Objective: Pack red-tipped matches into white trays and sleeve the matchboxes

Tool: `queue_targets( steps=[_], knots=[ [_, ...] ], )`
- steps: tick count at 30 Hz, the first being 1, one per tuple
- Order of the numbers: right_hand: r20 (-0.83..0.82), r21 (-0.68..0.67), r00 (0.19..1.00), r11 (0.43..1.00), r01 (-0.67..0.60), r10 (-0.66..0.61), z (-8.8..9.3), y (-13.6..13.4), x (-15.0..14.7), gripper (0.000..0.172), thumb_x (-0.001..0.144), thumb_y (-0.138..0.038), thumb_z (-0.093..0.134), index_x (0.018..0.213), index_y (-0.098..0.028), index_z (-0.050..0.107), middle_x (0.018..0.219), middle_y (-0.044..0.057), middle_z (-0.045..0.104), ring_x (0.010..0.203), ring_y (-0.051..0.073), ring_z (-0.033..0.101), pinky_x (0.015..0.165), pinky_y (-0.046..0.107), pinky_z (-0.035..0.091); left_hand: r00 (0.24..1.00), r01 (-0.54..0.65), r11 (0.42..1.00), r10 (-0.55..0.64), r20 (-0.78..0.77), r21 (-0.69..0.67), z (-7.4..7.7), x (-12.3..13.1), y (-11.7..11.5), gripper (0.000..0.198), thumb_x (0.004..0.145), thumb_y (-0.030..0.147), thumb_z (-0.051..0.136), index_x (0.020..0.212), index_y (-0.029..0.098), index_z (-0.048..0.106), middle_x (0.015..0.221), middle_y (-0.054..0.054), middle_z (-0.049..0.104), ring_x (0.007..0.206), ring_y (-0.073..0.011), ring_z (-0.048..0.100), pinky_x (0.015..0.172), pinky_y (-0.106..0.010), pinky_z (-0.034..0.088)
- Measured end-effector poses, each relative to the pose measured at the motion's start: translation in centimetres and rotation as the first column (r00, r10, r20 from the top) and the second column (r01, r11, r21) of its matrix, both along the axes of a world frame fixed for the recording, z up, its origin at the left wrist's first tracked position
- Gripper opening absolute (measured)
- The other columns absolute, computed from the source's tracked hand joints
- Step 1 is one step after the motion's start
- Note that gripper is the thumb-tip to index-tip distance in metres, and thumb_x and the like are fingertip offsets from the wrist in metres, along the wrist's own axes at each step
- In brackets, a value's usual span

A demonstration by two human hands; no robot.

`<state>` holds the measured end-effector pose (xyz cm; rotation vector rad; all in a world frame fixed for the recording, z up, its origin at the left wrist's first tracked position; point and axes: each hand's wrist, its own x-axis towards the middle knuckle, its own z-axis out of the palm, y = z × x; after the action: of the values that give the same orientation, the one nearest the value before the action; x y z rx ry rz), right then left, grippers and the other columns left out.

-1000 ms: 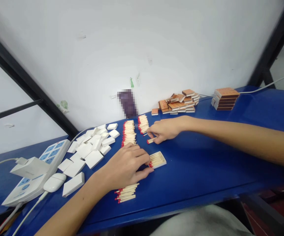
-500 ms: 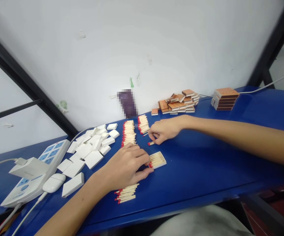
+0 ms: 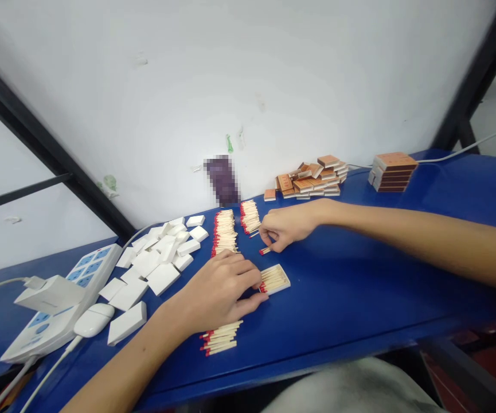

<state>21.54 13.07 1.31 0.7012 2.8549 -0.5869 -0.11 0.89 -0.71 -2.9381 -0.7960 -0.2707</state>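
Observation:
My left hand [image 3: 226, 287] is closed on the left end of a white matchbox tray [image 3: 288, 279], thumb on the near side and fingers on the far side. Several red-tipped matches [image 3: 276, 277] lie side by side inside that tray. Up and to the right, my right hand [image 3: 284, 230] pinches a few matches [image 3: 265, 250], their red heads pointing left. Just left of my right hand is a small stack of matches [image 3: 251, 217]. A longer stack of matches [image 3: 225, 229] runs behind my left hand, and another group [image 3: 221, 338] lies below it.
White empty trays [image 3: 161, 258] are heaped on the left beside a power strip [image 3: 62, 307] with a charger. Orange matchbox sleeves [image 3: 310, 180] are piled against the wall. A neat stack of matchboxes [image 3: 393, 172] stands at the right on the blue table [image 3: 359, 304].
Both hands hold almost the same place. The pinched matches at my right hand have shifted very slightly to the right.

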Motion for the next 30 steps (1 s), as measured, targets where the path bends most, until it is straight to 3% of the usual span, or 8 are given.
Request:
queue_targets(
  steps=[11, 15, 22, 30],
  knots=[
    [0.015, -0.040, 0.999, 0.999, 0.030, -0.030, 1.4, -0.8, -0.1, 0.018, 0.073, -0.022, 0.064, 0.086, -0.011, 0.070, 0.064, -0.003, 0.060, 0.059, 0.012, 0.051, 0.058, 0.025, 0.034, 1.000, -0.017, 1.000, 0.016, -0.014, -0.007, -0.1, -0.1, -0.1, 0.023, 0.101, 0.035, 0.053, 0.087, 0.018, 0.059, 0.086, -0.003, 0.066, 0.076, -0.0178, 0.057, 0.075, -0.032, 0.043],
    [0.031, -0.115, 0.999, 0.993, 0.036, -0.033, 2.0, -1.3, 0.1, 0.020, 0.074, -0.025, 0.064, 0.088, -0.012, 0.069, 0.062, -0.003, 0.061, 0.056, 0.012, 0.053, 0.056, 0.025, 0.035, 0.999, -0.021, 1.000, 0.021, -0.028, -0.002, 0.0, 0.0, -0.1, 0.027, 0.101, 0.034, 0.052, 0.081, 0.017, 0.058, 0.082, -0.003, 0.064, 0.074, -0.0175, 0.055, 0.075, -0.032, 0.044],
    [0.032, -0.231, 0.997, 0.971, -0.060, 0.069, 1.7, -3.1, -0.3, 0.016, 0.075, -0.025, 0.063, 0.087, -0.016, 0.068, 0.061, -0.004, 0.065, 0.057, 0.012, 0.057, 0.058, 0.024, 0.038, 0.999, -0.011, 1.000, 0.011, -0.037, -0.005, 0.0, -0.1, 0.0, 0.029, 0.100, 0.034, 0.053, 0.077, 0.017, 0.059, 0.083, -0.004, 0.064, 0.078, -0.0183, 0.058, 0.079, -0.033, 0.044],
    [0.005, -0.171, 0.998, 0.983, -0.062, 0.064, 1.7, -4.0, -0.6, 0.011, 0.074, -0.023, 0.063, 0.083, -0.017, 0.066, 0.059, -0.004, 0.064, 0.057, 0.012, 0.058, 0.058, 0.023, 0.038, 1.000, 0.001, 1.000, 0.000, -0.029, 0.031, 0.2, 0.1, 0.0, 0.031, 0.101, 0.033, 0.051, 0.074, 0.018, 0.057, 0.079, -0.002, 0.062, 0.070, -0.0166, 0.054, 0.069, -0.031, 0.040]
  ],
)
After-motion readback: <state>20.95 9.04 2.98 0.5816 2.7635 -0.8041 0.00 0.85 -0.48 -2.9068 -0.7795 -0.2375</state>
